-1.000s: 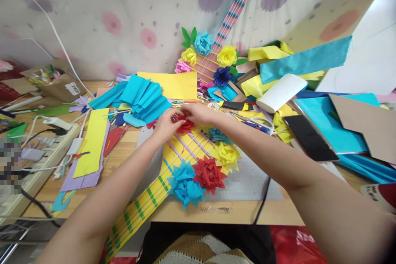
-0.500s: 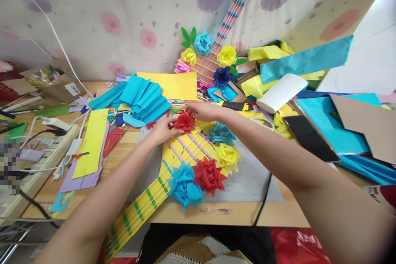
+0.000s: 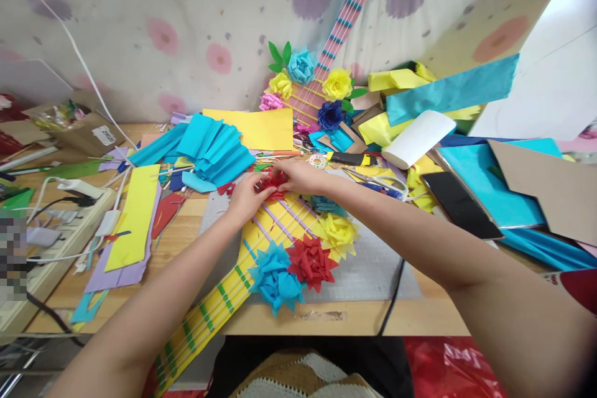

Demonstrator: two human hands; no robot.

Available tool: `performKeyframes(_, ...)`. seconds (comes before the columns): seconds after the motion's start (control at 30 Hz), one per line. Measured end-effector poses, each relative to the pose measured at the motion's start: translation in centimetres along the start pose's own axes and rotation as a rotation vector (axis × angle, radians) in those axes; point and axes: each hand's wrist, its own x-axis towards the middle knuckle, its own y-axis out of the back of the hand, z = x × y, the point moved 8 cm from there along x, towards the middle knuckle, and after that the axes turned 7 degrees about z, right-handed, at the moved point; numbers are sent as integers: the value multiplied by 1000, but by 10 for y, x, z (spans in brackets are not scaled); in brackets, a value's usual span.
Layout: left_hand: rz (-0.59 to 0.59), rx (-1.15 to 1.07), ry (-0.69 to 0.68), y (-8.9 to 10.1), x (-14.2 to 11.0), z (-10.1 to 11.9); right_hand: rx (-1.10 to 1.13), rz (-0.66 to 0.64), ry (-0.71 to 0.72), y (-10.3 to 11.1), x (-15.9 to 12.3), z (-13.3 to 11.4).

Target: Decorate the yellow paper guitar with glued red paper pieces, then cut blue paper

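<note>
A yellow paper guitar (image 3: 268, 221) lies slantwise over the grey mat, its neck pointing down toward me. At the far end of its body is a red paper flower (image 3: 275, 183), partly covered by my fingers. My left hand (image 3: 246, 197) pinches its left side. From behind and the right, my right hand (image 3: 296, 176) closes on the same flower. Nearer to me on the guitar sit a blue paper flower (image 3: 277, 278), another red flower (image 3: 311, 262) and a yellow flower (image 3: 338, 234). A teal flower (image 3: 327, 204) is half hidden under my right forearm.
Blue crepe paper (image 3: 214, 146) lies behind my left hand. Scissors (image 3: 392, 185), a utility knife (image 3: 352, 158) and a phone (image 3: 459, 204) are to the right. A pink paper guitar (image 3: 338, 28) leans on the back wall. A power strip (image 3: 60, 261) stands at left.
Half a second ago my right hand was raised off the red flower, leaving it in plain sight; now both hands are on it again. The whole view has shifted slightly.
</note>
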Motion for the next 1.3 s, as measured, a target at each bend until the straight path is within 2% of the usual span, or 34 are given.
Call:
performKeyframes(0.3,-135,29,108,2,1,-24,-101,-63,-3,0,-2,10)
performKeyframes(0.33,-92,3,125,7,3,-24,-87,-49,5,5,-1,8)
performKeyframes(0.4,84,-73,144,22,7,-22,-16,12,22,15,0,4)
performKeyframes(0.47,269,-148,107,35,7,-13,90,84,19,23,1,-1)
performKeyframes(0.5,308,-175,68,35,7,-7,133,112,-2,25,2,-1)
performKeyframes(0.6,225,-182,-11,17,7,6,172,162,-98,19,4,2)
performKeyframes(0.7,113,-151,0,-2,6,4,134,151,-137,8,4,6)
performKeyframes(0.77,70,-111,-1,-8,5,1,91,117,-128,2,3,6)
performKeyframes(0.9,21,-28,-13,-9,4,-4,20,51,-100,0,1,6)
performKeyframes(1.17,-95,-40,15,-9,6,-18,-30,-43,-103,0,0,16)
performKeyframes(1.3,-166,-186,113,-8,6,-29,35,-20,-57,10,2,12)
